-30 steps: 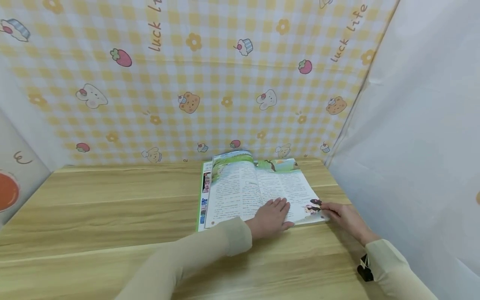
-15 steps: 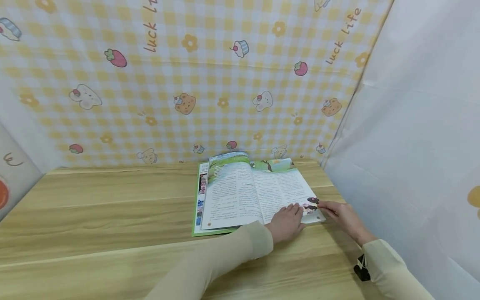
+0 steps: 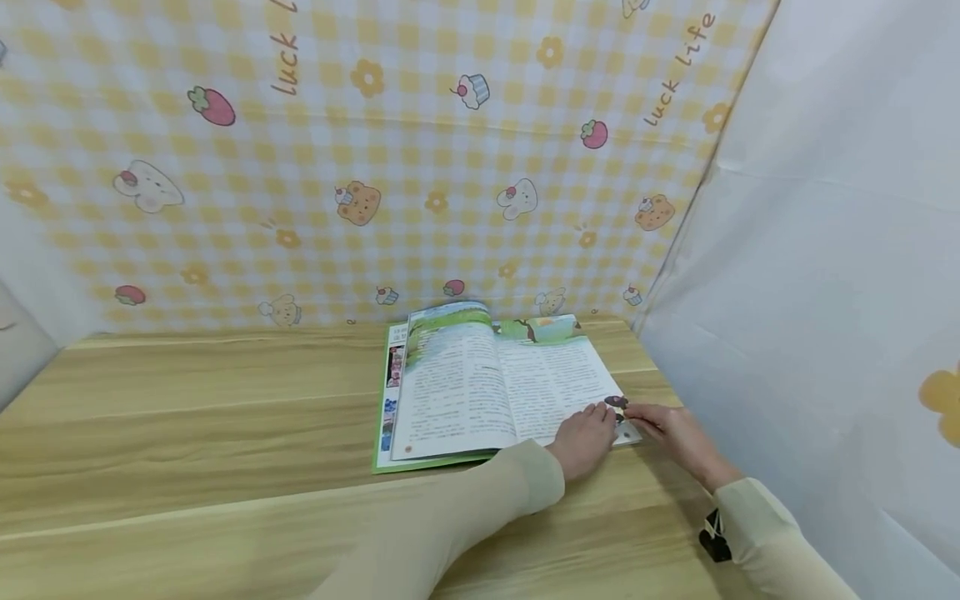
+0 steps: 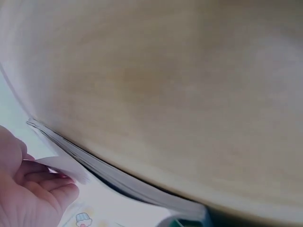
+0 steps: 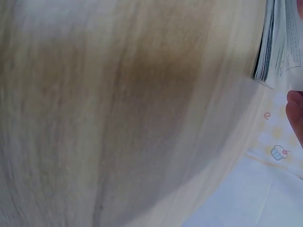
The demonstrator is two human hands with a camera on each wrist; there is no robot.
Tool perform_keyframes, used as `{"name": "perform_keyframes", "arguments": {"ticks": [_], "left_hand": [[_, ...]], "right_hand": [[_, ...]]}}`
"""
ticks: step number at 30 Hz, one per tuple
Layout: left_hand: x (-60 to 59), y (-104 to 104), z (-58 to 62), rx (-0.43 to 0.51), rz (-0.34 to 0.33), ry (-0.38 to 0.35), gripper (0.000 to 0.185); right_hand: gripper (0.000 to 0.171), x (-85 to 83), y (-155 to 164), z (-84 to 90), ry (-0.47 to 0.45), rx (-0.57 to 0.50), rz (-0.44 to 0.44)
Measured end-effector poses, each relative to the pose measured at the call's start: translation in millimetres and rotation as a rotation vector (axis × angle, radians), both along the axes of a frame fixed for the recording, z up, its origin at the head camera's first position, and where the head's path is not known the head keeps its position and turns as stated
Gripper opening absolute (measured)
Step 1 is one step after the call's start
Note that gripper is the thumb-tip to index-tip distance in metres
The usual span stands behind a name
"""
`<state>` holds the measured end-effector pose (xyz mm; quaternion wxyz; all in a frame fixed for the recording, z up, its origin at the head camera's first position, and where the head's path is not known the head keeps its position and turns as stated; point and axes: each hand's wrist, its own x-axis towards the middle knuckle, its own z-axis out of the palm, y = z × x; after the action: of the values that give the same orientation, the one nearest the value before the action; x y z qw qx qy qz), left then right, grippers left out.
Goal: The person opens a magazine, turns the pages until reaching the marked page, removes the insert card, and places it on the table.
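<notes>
An open magazine [image 3: 450, 387] lies on the wooden table, its printed pages spread and a green-edged sheet showing beneath on the left. My left hand [image 3: 587, 440] rests palm down over the lower part of the right page, fingers together and pointing away from me. Close beside it, my right hand [image 3: 678, 437] pinches the right page's outer edge near the bottom corner. In the left wrist view, bent fingers [image 4: 45, 187] meet a lifted, curling page [image 4: 68, 165]. Seen from the right wrist, fingertips [image 5: 294, 109] show by the page stack [image 5: 265, 52].
A black binder clip [image 3: 715, 540] lies on the table [image 3: 195, 433] beside my right sleeve. Behind the magazine rises a yellow checked cloth wall [image 3: 420, 150] with printed cartoons. A white sheet [image 3: 810, 275] bounds the right side.
My left hand has slid right across the page towards its outer edge, close to my right hand. The right hand stays at that edge. The head view has turned slightly right.
</notes>
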<state>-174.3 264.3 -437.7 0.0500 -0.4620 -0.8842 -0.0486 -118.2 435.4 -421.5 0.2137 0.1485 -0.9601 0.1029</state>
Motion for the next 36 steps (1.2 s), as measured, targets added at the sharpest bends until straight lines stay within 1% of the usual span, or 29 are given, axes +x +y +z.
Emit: {"name": "perform_keyframes", "arguments": {"ticks": [3,5,8,10,12,14,15,17,19,21,23,26,28,30,32,34,35,36], "left_hand": [[-1.4,4.7,-2.5,0.036,0.017,0.018,0.031],[-2.3,6.4,-3.3,0.042,0.029,0.013,0.031],[-4.4,6.4,-2.6,0.037,0.049,-0.014,0.044],[-5.4,5.2,-1.3,0.026,0.056,-0.040,0.056],[-6.4,4.1,-0.5,0.024,0.059,-0.054,0.065],[-7.3,3.0,-0.6,0.020,0.059,-0.054,0.072],[-7.8,2.4,-1.0,0.022,0.058,-0.045,0.074],[-8.8,1.0,-1.6,0.014,0.061,-0.018,0.077],[-9.7,-1.5,-2.4,-0.016,0.063,0.024,0.078],[-10.3,-3.4,-3.5,-0.040,0.068,0.070,0.072],[-11.6,-5.5,-5.0,-0.073,0.062,0.133,0.066],[-14.4,-8.7,-7.1,-0.102,0.032,0.279,0.055],[-16.6,-10.9,-6.3,-0.123,0.006,0.386,0.049],[-18.7,-12.9,-3.8,-0.175,-0.010,0.483,0.045],[-20.7,-14.2,-0.9,-0.238,-0.025,0.538,0.044],[-22.1,-15.7,1.0,-0.315,-0.048,0.574,0.044],[-22.6,-16.6,1.5,-0.350,-0.067,0.583,0.044],[-23.0,-17.3,1.6,-0.365,-0.089,0.578,0.043]], "right_hand": [[0.023,0.8,0.4,-1.5,-0.015,-0.026,-0.010],[0.029,1.8,0.7,-2.2,-0.034,-0.051,-0.052],[0.037,3.8,0.2,-3.9,-0.083,-0.075,-0.131],[0.037,5.2,-1.1,-5.4,-0.122,-0.090,-0.152],[0.034,6.2,-3.1,-7.4,-0.163,-0.110,-0.137],[0.032,6.5,-5.7,-9.8,-0.181,-0.118,-0.099],[0.031,6.5,-7.2,-10.8,-0.190,-0.123,-0.079],[0.032,5.6,-9.9,-13.1,-0.190,-0.089,-0.053],[0.033,4.3,-12.4,-15.1,-0.179,-0.032,-0.025],[0.033,3.2,-14.9,-16.6,-0.174,0.023,-0.003],[0.034,2.6,-16.6,-17.6,-0.175,0.053,0.010],[0.034,2.7,-18.0,-18.0,-0.201,0.046,0.019],[0.033,2.1,-17.0,-17.6,-0.218,0.040,0.018],[0.032,1.2,-16.2,-16.2,-0.230,0.045,0.014],[0.030,0.1,-15.3,-15.3,-0.235,0.063,0.008],[0.028,-0.6,-15.3,-14.3,-0.236,0.081,0.003],[0.028,-0.7,-15.6,-13.9,-0.236,0.091,0.002],[0.028,-0.8,-15.9,-13.8,-0.236,0.098,0.004]]}}
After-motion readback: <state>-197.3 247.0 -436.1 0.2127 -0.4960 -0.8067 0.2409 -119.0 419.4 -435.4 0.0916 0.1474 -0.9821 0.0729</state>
